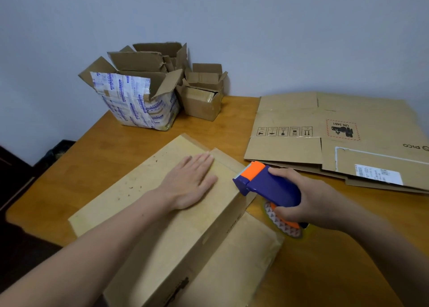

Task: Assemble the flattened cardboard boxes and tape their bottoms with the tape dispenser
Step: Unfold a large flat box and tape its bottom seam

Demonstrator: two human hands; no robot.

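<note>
A left hand (192,181) presses flat, fingers straight, on the upturned bottom of a brown cardboard box (162,225) on a wooden table (111,144), while the right hand (308,202) grips a blue-and-orange tape dispenser (267,186) at the box's right edge; a flattened cardboard box (336,130) lies beyond.

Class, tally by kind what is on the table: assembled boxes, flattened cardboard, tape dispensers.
Assembled boxes: 4 (near box under the left hand; printed-tape box, rear box, small box by the wall; overlap may hide more)
Flattened cardboard pile: 1
Tape dispenser: 1
Total: 6
</note>
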